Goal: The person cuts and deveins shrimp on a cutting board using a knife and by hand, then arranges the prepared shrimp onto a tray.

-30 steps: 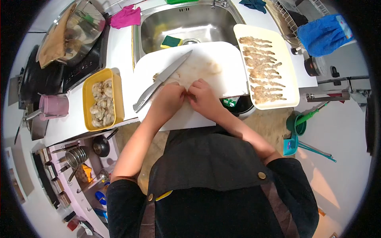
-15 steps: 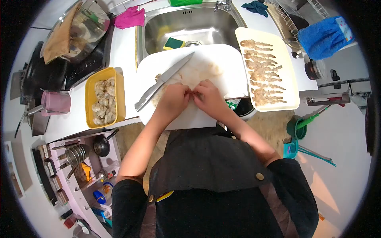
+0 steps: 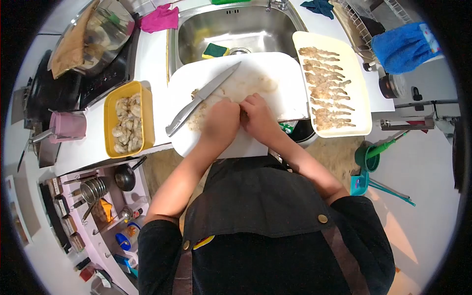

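Note:
Over the white cutting board [image 3: 280, 96], my left hand [image 3: 222, 120] and my right hand [image 3: 258, 117] meet with fingers pinched together. Whatever sits between them is hidden by the fingers, and my left hand is slightly blurred. A knife [image 3: 204, 98] lies diagonally on the board, left of my hands, its tip pointing away toward the sink. Bits of shell and wet residue [image 3: 195, 120] are scattered near its handle. To the right, a cream tray [image 3: 361, 110] bears a column of shrimp [image 3: 324, 88]. At the left stands a yellow container [image 3: 146, 125] with peeled-looking shrimp [image 3: 127, 125] inside.
Behind the board is a steel sink [image 3: 255, 37] with a green-and-yellow sponge [image 3: 215, 50]. A pink cloth [image 3: 160, 18], a stove [image 3: 105, 73] and a pink cup [image 3: 69, 127] are at left. A blue towel [image 3: 400, 49] hangs at right.
My hands have drawn closer together, the left turning and shifting slightly right. The knife, tray and yellow container stay in place; the view has shifted a little.

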Action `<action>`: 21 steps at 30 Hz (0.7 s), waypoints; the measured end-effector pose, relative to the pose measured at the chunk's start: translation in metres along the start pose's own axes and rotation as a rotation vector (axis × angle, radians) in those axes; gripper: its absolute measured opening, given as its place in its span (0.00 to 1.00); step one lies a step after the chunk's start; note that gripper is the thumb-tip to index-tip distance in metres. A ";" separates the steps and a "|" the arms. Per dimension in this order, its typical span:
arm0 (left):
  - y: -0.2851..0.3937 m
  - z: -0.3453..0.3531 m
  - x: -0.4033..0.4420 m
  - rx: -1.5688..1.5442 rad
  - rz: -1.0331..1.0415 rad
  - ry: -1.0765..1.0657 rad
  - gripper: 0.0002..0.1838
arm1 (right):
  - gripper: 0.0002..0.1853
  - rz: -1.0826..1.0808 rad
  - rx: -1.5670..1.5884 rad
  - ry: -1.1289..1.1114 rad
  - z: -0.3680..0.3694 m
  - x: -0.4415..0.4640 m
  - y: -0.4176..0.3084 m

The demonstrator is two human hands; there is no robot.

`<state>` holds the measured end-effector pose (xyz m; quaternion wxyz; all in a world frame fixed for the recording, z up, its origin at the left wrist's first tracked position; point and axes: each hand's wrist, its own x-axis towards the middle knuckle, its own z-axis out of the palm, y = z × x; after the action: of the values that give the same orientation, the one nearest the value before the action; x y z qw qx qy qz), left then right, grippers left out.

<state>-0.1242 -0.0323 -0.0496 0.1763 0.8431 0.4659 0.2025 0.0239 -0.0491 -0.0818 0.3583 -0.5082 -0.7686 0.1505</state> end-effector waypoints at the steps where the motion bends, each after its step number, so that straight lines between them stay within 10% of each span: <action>1: -0.001 -0.006 0.001 -0.069 -0.018 -0.035 0.04 | 0.07 0.013 0.005 -0.013 -0.001 -0.001 0.002; 7: -0.031 -0.055 -0.009 -0.264 -0.410 -0.047 0.08 | 0.07 0.107 0.031 0.070 -0.035 -0.018 0.006; 21: -0.014 -0.022 -0.019 -0.100 -0.237 0.112 0.06 | 0.05 0.161 0.089 0.055 -0.033 -0.015 0.011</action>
<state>-0.1539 -0.0391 -0.0409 0.2147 0.7598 0.5605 0.2500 0.0579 -0.0617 -0.0708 0.3882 -0.5559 -0.7076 0.1988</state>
